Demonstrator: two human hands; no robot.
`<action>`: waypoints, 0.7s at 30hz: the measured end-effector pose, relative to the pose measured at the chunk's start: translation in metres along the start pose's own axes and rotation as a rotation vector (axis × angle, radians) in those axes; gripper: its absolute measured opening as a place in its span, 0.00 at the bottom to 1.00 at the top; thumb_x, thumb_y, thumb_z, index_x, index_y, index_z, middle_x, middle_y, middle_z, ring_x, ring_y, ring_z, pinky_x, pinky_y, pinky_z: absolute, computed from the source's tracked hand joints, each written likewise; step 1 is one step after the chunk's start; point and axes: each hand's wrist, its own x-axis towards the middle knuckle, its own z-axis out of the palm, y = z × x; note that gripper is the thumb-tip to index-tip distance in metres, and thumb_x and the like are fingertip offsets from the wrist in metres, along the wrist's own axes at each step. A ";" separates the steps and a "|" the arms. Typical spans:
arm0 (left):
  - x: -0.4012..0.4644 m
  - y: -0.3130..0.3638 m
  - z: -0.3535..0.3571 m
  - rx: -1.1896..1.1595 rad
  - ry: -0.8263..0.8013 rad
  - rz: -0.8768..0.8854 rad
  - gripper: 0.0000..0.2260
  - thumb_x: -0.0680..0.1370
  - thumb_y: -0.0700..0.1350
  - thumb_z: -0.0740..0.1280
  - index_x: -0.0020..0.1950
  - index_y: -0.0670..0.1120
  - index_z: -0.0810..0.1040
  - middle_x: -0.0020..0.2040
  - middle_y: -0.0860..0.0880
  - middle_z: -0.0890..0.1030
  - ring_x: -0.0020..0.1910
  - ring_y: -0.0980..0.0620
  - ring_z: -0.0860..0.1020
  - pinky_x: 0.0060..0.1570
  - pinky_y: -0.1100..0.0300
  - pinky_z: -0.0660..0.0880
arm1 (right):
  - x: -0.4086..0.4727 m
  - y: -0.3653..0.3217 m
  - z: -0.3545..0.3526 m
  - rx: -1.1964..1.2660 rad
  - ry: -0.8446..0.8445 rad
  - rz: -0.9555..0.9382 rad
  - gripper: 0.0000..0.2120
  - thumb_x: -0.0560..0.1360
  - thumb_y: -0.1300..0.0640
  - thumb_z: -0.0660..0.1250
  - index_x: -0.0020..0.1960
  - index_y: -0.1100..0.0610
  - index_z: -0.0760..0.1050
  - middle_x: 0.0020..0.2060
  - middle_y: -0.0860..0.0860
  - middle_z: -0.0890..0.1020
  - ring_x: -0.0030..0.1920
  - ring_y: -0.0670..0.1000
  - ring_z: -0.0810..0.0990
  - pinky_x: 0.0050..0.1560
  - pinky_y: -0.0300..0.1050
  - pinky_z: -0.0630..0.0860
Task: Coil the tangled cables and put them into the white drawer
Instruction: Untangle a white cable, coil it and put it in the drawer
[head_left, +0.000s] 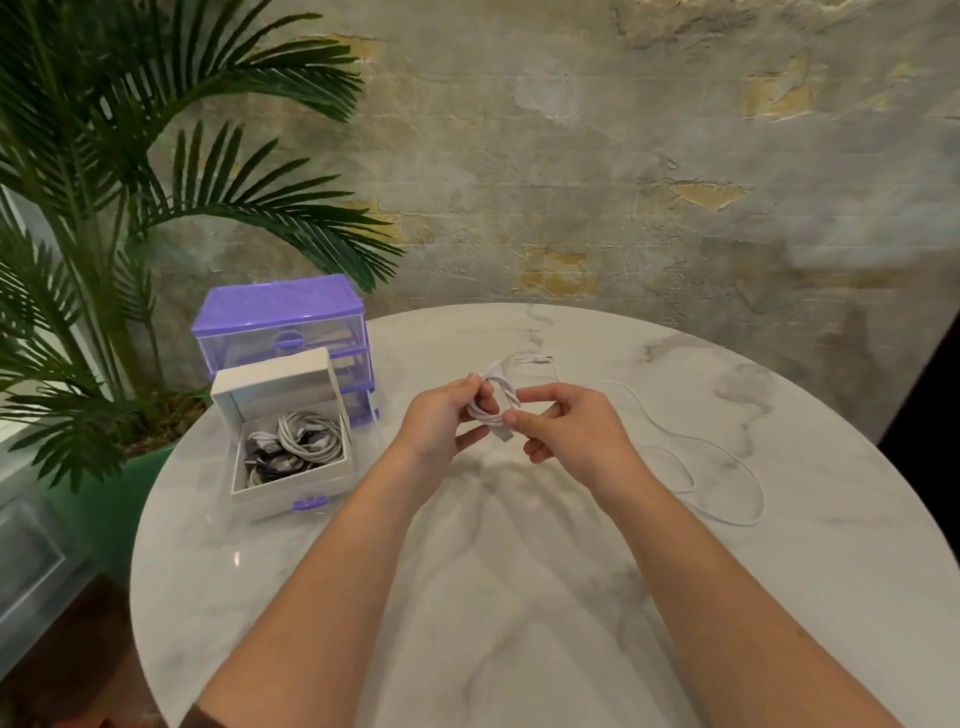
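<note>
Fingers: left hand (441, 421) pinches the top of the small white coil (493, 400); right hand (561, 423) pinches its lower end, where a plug pokes out by the thumb.
Hands: both are up over the middle of the table (467, 597), close to each other, with the coil between them.
Coil: it looks light and soft. It bends with no push. I think it will spring open if the fingers let go, so hold it across all the loops at once.
Loose tail: more of the white cable (727, 467) lies on the table at about 3 o'clock from the hands, in big wavy loops. It runs back up to the coil. It looks thin and smooth, so it may slide.
Best hold: pinch the loops with one hand, and feed the tail in with the other.
White drawer (291, 467): it sits open at about 9 o'clock from the hands. Other coiled cables (301, 441) lie inside it.
Purple box (283, 322): it stands just behind the drawer, at about 10 o'clock.
Plant (130, 182): far off at the left, past the table edge.
</note>
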 end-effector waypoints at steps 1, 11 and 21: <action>0.001 0.001 -0.001 -0.056 0.014 -0.014 0.13 0.82 0.44 0.57 0.39 0.46 0.73 0.39 0.50 0.77 0.44 0.52 0.76 0.54 0.55 0.70 | -0.001 -0.001 -0.001 0.013 -0.029 0.013 0.15 0.70 0.57 0.77 0.55 0.56 0.80 0.34 0.57 0.78 0.30 0.51 0.80 0.46 0.52 0.81; 0.004 0.006 -0.007 -0.162 0.060 -0.043 0.12 0.80 0.45 0.57 0.37 0.46 0.71 0.36 0.50 0.75 0.41 0.51 0.76 0.53 0.54 0.70 | -0.003 -0.001 -0.007 -0.113 -0.142 0.025 0.10 0.72 0.59 0.75 0.52 0.55 0.82 0.26 0.50 0.75 0.28 0.49 0.77 0.38 0.44 0.78; 0.003 0.005 -0.004 0.090 0.084 0.051 0.14 0.83 0.50 0.58 0.40 0.45 0.74 0.38 0.50 0.78 0.42 0.53 0.79 0.51 0.56 0.78 | -0.006 -0.003 -0.006 -0.066 -0.156 0.008 0.03 0.75 0.52 0.71 0.46 0.51 0.82 0.33 0.48 0.78 0.31 0.47 0.75 0.37 0.42 0.72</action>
